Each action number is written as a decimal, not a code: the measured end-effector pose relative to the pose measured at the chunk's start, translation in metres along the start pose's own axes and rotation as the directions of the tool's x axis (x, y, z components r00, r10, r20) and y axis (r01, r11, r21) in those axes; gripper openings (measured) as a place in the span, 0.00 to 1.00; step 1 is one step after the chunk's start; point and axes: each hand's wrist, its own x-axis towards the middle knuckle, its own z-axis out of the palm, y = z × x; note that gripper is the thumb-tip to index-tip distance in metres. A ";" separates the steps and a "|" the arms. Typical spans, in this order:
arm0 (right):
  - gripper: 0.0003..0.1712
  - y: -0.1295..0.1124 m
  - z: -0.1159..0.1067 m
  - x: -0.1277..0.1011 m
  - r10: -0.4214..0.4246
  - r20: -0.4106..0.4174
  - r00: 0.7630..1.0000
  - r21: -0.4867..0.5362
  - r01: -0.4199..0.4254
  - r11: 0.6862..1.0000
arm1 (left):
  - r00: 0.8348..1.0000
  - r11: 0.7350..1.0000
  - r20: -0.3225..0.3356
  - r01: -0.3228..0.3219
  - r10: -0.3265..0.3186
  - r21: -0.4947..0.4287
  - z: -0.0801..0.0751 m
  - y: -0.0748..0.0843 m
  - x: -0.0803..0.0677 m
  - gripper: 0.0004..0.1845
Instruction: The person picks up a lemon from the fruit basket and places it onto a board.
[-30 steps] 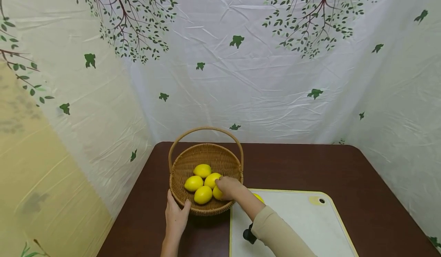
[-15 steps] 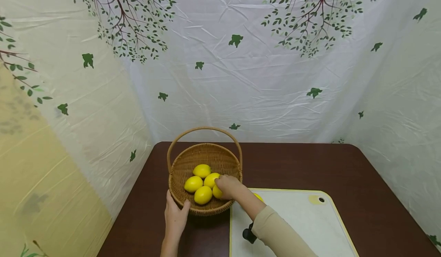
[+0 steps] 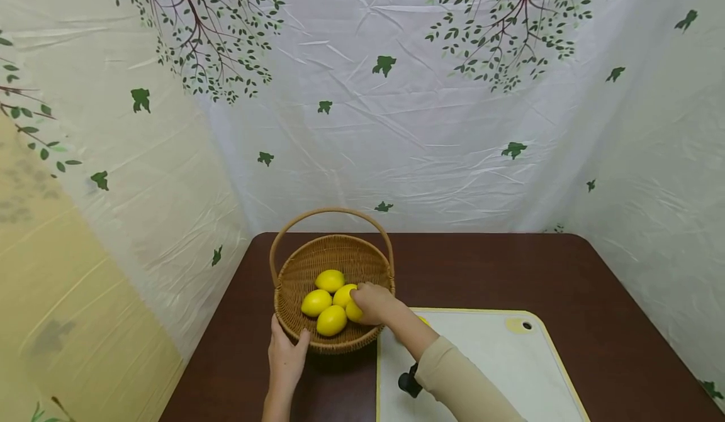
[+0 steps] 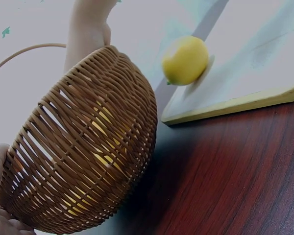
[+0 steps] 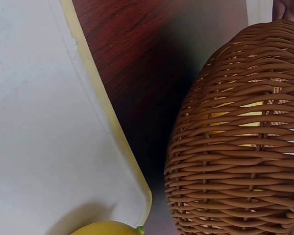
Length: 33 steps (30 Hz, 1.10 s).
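Observation:
A brown wicker basket (image 3: 300, 265) with a tall arched handle tilts its opening toward me in the head view. My left hand (image 3: 286, 359) grips its lower left side, with the thumb at the rim. Inside lie several yellow lemons (image 3: 331, 320). My right hand (image 3: 376, 304) reaches over the right rim, its fingers curled at a lemon (image 3: 354, 312) that they partly cover. In the left wrist view the basket's weave (image 4: 83, 147) shows from outside, yellow glinting through the gaps. The right wrist view shows the basket's side (image 5: 240, 147), with the right hand mostly hidden.
A white cutting board (image 3: 481, 365) with a yellow edge lies right of the basket on the dark wood table (image 3: 481, 271). One lemon (image 4: 185, 60) sits on its near-basket corner. A black strap piece (image 3: 409, 382) shows at the right wrist. A leaf-printed curtain (image 3: 340, 177) hangs behind.
The basket has shifted very slightly left, and both hands have moved with it. The right hand stays at the same lemon.

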 end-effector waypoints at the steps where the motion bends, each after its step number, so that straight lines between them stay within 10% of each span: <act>1: 0.24 0.000 -0.001 0.000 -0.001 -0.005 1.000 0.002 0.001 1.000 | 1.000 1.000 0.000 0.002 -0.002 0.000 0.000 0.000 0.000 0.45; 33: 0.29 -0.001 -0.010 -0.018 -0.088 -0.193 0.977 0.087 0.106 0.991 | 1.000 1.000 -0.002 0.012 -0.012 0.007 0.001 0.001 -0.002 0.45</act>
